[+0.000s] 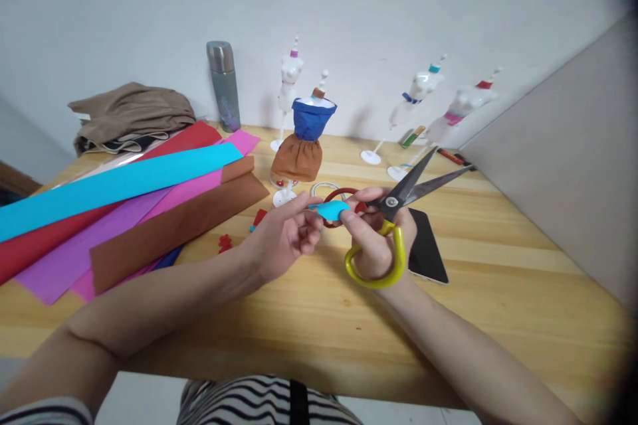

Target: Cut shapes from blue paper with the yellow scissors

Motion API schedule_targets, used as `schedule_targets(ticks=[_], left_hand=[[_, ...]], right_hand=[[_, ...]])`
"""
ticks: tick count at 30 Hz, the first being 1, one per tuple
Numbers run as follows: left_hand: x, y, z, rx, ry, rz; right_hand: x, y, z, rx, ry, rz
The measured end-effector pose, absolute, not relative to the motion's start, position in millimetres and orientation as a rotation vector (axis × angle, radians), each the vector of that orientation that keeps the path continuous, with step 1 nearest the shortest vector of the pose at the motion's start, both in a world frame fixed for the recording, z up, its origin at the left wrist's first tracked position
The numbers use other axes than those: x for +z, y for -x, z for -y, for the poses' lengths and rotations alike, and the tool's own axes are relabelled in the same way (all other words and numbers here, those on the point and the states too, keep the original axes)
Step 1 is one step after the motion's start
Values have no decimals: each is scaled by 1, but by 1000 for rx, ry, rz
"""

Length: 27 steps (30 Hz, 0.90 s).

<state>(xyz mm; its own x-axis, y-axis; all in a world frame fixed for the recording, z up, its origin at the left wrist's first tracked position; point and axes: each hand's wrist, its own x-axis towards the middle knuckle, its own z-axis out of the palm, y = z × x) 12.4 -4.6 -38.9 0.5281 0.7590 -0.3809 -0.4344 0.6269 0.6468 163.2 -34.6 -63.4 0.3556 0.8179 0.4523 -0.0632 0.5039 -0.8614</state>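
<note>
My left hand [286, 236] pinches the left end of a small bright-blue piece of fabric or paper [333, 210] between thumb and finger. My right hand [373, 239] holds the other end with thumb and fingertips. The same hand carries scissors [392, 202], with the yellow handle loop around its thumb side. Their dark blades stand apart and point away to the upper right. A red loop, seemingly the other handle, lies behind the blue piece. Just beyond my hands stands a mini dress form [313, 121] in a blue top and gathered brown skirt.
Colored fabric strips [179, 232] pile up at left beside folded brown cloth [132, 113] and a flask [223, 86]. Several white dress forms [421, 89] stand along the wall. A dark tablet or phone [426, 249] lies right of my hand; red scraps [225, 242] lie left.
</note>
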Motion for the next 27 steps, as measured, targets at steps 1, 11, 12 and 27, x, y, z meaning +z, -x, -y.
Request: schedule_targets(ticks=[1, 11, 12, 27], left_hand=[[-39, -13, 4, 725, -471, -759], [-44, -18, 27, 860, -750, -717], [-45, -17, 27, 891, -793, -709], [-47, -16, 19, 1010, -951, -826]], right_hand=[[-64, -163, 35, 652, 872, 1060], [-68, -160, 32, 603, 794, 1142], [-67, -159, 33, 624, 786, 1154], [-66, -158, 34, 788, 916, 1144]])
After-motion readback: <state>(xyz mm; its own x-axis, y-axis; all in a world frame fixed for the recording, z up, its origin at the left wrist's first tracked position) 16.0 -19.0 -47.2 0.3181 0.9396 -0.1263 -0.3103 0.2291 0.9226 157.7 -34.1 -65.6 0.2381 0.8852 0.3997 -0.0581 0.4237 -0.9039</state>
